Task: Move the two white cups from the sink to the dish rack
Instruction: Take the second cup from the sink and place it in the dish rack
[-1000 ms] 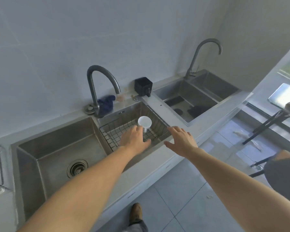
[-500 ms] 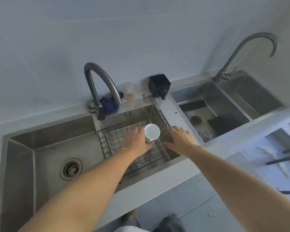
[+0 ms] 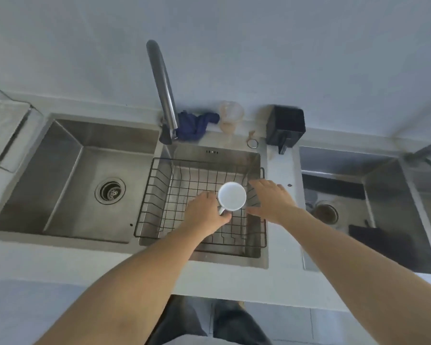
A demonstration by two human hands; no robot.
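Holding a white cup (image 3: 232,196) by its handle, the left hand (image 3: 204,212) keeps it mouth-up over the wire rack (image 3: 157,180). Just right of the cup the right hand (image 3: 271,201) hovers open, holding nothing. Setting-down looks underway; next, lower and let go. No second cup shows.

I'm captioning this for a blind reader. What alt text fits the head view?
A left hand holds a white cup by its handle over a black wire dish rack set in a steel sink, the open right hand beside it.
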